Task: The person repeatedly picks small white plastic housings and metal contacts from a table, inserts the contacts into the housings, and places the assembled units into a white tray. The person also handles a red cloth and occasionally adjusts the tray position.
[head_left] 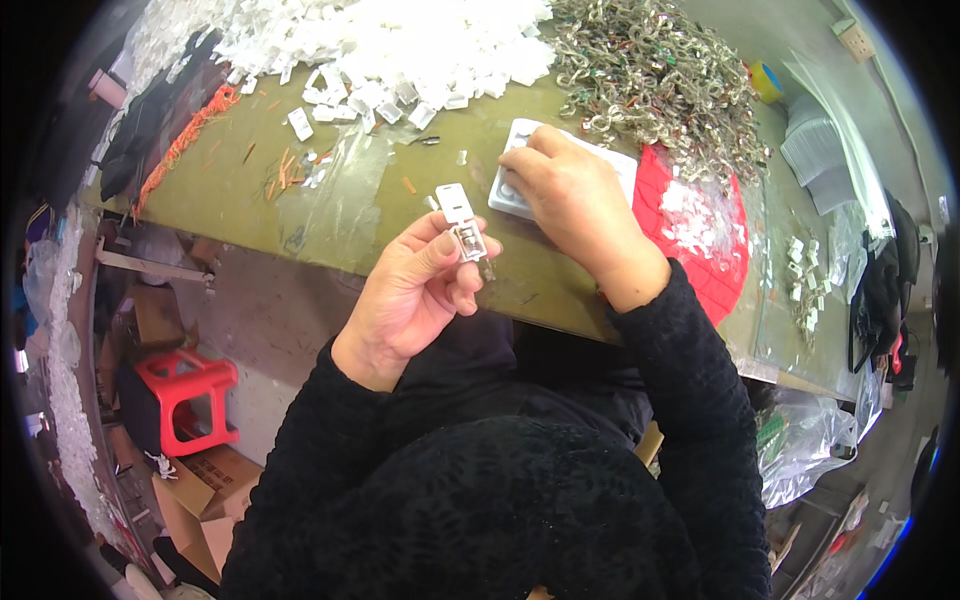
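My left hand [408,290] pinches a small white plastic case [460,222] between thumb and fingers, above the near edge of the table. Its hinged lid stands up, away from me, and small metal parts show inside the lower half. To the right, my right hand [575,190] is over a shallow white tray [619,170] with rounded compartments. Its fingers are bent and closed, with the tips down in the tray's left part. Whatever lies between those fingertips is hidden by the hand.
A big heap of white plastic cases [400,50] covers the far left of the table [330,215]. Beyond the tray lies a pile of clear and metallic small parts [650,75]. A red cloth [690,240] bears small clear pieces. Below left stands a red stool [190,395].
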Action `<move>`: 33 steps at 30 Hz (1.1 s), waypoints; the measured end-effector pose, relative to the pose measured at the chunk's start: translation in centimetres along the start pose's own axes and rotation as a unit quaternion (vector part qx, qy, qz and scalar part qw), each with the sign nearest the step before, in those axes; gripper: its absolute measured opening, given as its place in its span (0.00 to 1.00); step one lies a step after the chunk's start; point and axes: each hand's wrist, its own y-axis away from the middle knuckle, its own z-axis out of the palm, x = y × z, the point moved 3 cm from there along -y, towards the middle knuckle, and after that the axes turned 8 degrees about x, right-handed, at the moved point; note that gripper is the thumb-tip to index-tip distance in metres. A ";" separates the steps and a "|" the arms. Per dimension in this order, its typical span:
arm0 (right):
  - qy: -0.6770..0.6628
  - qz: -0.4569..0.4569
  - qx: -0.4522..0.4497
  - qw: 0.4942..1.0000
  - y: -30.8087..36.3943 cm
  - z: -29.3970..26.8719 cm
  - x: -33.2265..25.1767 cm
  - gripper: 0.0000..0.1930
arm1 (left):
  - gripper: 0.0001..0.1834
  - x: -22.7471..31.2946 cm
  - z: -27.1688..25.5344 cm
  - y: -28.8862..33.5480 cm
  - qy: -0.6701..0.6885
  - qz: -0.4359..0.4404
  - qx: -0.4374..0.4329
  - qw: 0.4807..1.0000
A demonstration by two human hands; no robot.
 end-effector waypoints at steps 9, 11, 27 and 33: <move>-0.280 0.053 0.030 0.958 1.9 -4.1 -2.7 0.05 | 0.13 -0.7 0.5 -0.2 0.017 -0.032 -0.028 0.999; -0.276 0.018 0.030 0.961 2.5 -4.6 -3.6 0.06 | 0.12 -1.1 0.7 -0.2 0.011 -0.043 -0.048 0.998; -0.505 0.319 -0.203 0.776 7.4 -5.6 -2.8 0.22 | 0.08 -4.1 2.5 2.4 -0.124 -0.143 -0.067 0.980; -0.418 0.193 -0.154 0.874 9.9 -7.9 -3.2 0.16 | 0.13 -6.0 2.8 2.1 -0.138 -0.206 -0.088 0.965</move>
